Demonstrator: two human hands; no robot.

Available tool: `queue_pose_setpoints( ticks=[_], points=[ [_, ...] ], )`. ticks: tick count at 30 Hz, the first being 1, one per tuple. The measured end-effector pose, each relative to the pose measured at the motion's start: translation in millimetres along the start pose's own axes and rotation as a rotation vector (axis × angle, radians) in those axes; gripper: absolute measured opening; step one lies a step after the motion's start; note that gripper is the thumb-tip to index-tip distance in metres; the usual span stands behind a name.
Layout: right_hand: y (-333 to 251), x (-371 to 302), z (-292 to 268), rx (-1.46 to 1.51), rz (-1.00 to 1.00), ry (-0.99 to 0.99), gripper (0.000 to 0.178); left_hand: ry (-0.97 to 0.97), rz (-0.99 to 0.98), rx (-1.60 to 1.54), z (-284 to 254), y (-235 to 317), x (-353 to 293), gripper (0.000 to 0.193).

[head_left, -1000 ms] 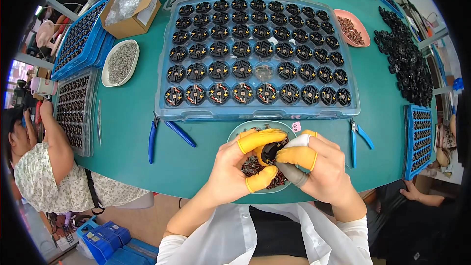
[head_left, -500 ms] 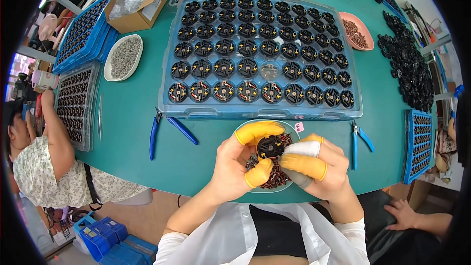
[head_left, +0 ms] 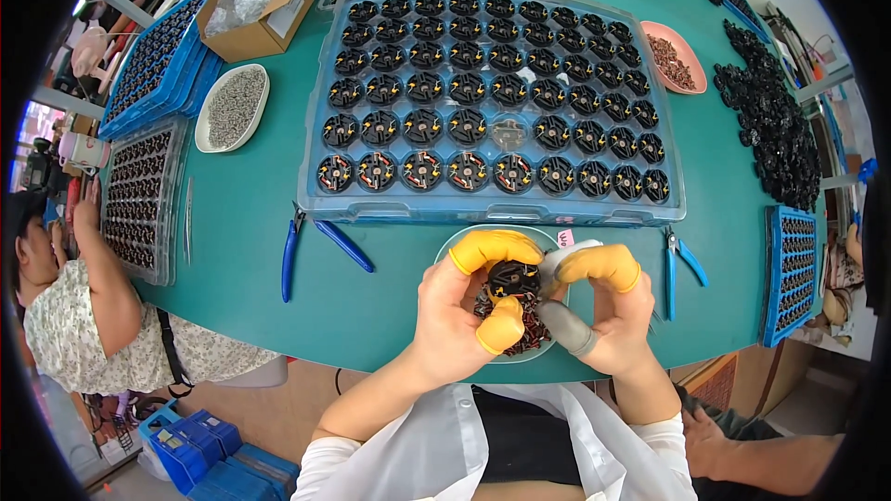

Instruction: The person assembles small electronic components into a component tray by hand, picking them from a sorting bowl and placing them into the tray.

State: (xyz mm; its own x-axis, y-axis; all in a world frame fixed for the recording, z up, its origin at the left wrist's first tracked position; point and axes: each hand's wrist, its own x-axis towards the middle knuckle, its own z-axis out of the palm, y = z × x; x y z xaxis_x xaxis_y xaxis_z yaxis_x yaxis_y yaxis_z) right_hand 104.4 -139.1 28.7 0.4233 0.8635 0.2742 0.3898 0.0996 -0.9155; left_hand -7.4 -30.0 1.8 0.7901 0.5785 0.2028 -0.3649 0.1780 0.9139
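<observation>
Yellow finger covers sit on the thumb and forefinger of my left hand [head_left: 455, 306]. These two digits grip a round black plastic part [head_left: 513, 278] by its rim, above a pale bowl [head_left: 447, 247] of small dark reddish-brown pieces [head_left: 529, 334]. My right hand [head_left: 603, 301] is at the part's right side, wearing yellow, white and grey finger covers. Its thumb and fingers curl together there; anything between them is hidden. Behind the hands, a clear-and-blue tray [head_left: 408, 209] carries rows of similar black parts, those at the front left with reddish pieces fitted. One pocket [head_left: 509, 134] lacks a part.
Dark-blue-handled pliers [head_left: 290, 255] lie left of the bowl, light-blue cutters [head_left: 672, 274] right of it. Farther out are a white dish [head_left: 202, 130] of silvery bits, a pink dish [head_left: 698, 79] of brownish pieces and a heap of black parts [head_left: 775, 121]. People sit on both sides.
My right fingers have shifted from across the front of the black part to its right side, thumb and forefinger now more spread. The part has tilted a little in my left hand.
</observation>
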Motion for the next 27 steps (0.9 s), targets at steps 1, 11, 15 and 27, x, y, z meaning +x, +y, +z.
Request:
queue_pose_setpoints(
  ticks=[1, 11, 15, 27],
  points=[
    [1.2, 0.1, 1.6, -0.001, 0.001, 0.002, 0.025, -0.002, 0.009, 0.011, 1.5, 0.4, 0.4, 0.032],
    [1.7, 0.7, 4.9, 0.154, 0.036, 0.06, 0.024, -0.041, 0.058, 0.103, 7.1, 4.9, 0.4, 0.029],
    [2.3, 0.6, 0.4, 0.322, 0.104, 0.063, 0.025, -0.153, 0.119, 0.257, -7.4, 7.3, 6.6, 0.031],
    [1.9, 4.2, 2.2, 0.435, 0.24, -0.057, 0.036, -0.309, 0.17, 0.535, -19.4, 20.6, 12.0, 0.041]
  ],
)
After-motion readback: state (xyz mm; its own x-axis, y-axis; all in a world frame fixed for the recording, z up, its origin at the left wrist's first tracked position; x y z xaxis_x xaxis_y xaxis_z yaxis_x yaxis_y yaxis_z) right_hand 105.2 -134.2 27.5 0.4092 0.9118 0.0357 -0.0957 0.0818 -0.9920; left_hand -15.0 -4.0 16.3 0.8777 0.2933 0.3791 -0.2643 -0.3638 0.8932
